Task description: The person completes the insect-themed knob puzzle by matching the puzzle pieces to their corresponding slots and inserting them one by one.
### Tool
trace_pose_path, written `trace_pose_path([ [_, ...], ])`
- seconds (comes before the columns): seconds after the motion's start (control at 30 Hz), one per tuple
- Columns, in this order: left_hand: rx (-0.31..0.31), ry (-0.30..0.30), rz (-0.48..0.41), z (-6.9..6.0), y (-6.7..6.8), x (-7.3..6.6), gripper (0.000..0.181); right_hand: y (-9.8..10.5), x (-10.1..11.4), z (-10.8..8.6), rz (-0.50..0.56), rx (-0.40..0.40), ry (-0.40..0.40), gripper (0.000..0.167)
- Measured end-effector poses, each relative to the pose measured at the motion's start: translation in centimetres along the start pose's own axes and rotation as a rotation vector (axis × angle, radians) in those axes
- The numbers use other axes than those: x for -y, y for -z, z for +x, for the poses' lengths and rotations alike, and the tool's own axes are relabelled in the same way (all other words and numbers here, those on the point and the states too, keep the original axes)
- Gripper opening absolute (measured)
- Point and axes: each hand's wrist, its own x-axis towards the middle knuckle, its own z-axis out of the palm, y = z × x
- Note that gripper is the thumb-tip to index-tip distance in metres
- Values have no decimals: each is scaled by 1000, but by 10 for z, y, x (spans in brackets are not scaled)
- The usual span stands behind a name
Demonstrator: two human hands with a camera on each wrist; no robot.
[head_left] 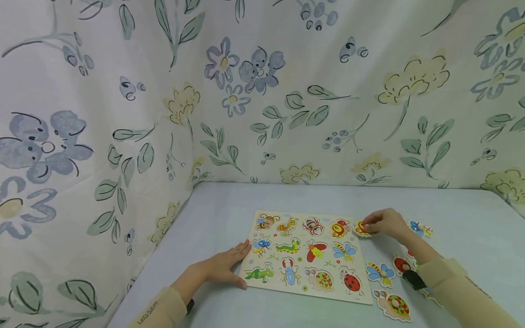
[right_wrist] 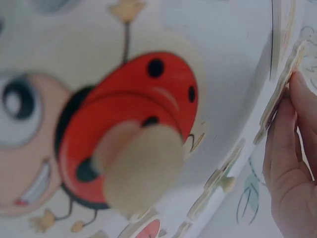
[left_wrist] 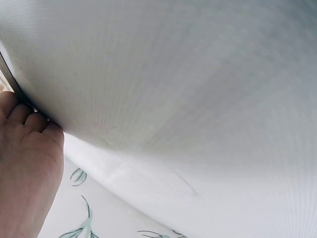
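Butterfly piece (head_left: 359, 228) is being pinched by the right hand (head_left: 386, 223) beside the board (head_left: 365, 289), seemingly holding no fitted pieces yet; bodyward, dragonfly piece (head_left: 380, 274) and snail piece (head_left: 393, 306) are lying loose; leftward, the straight-fingered left hand (head_left: 225, 264) is touching its edge.

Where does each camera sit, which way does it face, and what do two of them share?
Head: on the head, facing forward and down at the table, board, loose shapes and cloth; left hand, right hand and sleeves show.
Left wrist: on that wrist, facing a close white surface, apparently the table; left hand at left edge.
Right wrist: on that wrist, facing a close ladybug; right hand at right edge with a pinched piece.
Head and right wrist share the right hand and pinched piece.
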Motion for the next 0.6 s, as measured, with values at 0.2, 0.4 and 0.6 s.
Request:
trace_pose_path([
  [0.2, -3, -4, 8, 0, -1, 1, 104, -4, 8, 1, 12, 5, -28, 24],
  [0.4, 0, 4, 13, 1, -1, 1, 104, -10, 12, 4, 4, -4, -5, 22],
  [0.6, 2, 6, 10, 1, -1, 1, 104, -17, 17, 8, 21, 2, -1, 20],
])
